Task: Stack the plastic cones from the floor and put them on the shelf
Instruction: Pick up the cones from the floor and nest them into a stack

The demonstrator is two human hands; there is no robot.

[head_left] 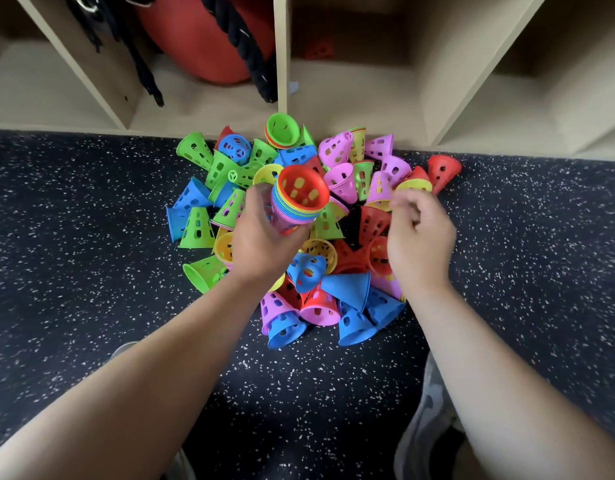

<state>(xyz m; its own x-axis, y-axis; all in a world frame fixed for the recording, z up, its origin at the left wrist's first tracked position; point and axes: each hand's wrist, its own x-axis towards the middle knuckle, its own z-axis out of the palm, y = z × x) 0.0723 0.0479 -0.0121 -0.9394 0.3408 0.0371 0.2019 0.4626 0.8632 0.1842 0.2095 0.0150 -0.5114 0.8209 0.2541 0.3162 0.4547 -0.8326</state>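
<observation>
Early going: the left hand (261, 237) grips a short stack (297, 202) while the right hand (418, 237) hovers half-curled, empty, over the pile (354, 181) on the floor (91, 237); shelf (351, 98) awaits.

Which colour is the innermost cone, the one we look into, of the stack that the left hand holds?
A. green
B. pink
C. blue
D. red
D: the left hand holds the stack of cones with its open end tilted up, and the cone we look into is red.
</observation>
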